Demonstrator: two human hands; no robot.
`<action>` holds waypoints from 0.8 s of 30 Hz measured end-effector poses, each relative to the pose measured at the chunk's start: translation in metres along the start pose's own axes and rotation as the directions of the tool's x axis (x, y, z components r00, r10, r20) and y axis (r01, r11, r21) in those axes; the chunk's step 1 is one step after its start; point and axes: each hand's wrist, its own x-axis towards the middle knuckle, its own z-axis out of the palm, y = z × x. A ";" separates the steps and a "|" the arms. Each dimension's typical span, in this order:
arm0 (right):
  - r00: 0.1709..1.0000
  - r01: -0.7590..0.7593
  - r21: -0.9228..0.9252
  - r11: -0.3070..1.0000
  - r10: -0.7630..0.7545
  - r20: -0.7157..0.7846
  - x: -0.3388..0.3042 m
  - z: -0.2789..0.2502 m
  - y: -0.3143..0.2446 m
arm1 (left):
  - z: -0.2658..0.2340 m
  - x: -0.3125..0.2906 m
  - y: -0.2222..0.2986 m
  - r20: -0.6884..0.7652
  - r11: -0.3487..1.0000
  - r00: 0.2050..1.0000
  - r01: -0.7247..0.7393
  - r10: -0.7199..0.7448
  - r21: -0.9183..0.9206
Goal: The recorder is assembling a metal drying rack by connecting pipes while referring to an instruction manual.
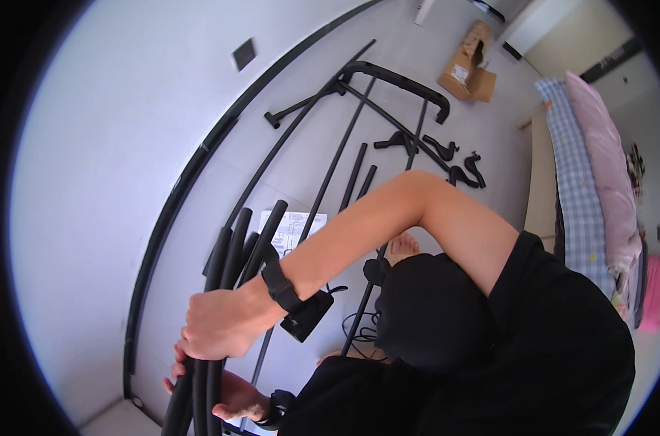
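A bundle of several long black tubes [212,370] stands tilted at the lower left, close to the wall. My right hand [224,323] reaches across from the right and is closed around the bundle from above, a black strap on its wrist. Just below it, my left hand [237,396] wraps the same tubes from underneath, its thumb on the near side and some fingertips showing past the far side. The tubes' lower ends run out of view. Beside my right wrist is a small black box-shaped device [306,317]. Behind the tube tops lies a printed sheet [292,227].
Long thin black poles [335,156] lie across the floor, with a U-shaped black bar [399,86] at the far end. Curved black brackets [442,147] lie right of them. An opened cardboard box [466,69] is farther back; a bed with checked sheet [578,174] lines the right.
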 end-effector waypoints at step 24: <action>0.062 -0.994 -0.105 0.023 0.922 -0.383 -0.652 -0.094 0.158 | 0.009 0.019 0.031 -0.122 0.992 0.984 -0.127 0.128 0.013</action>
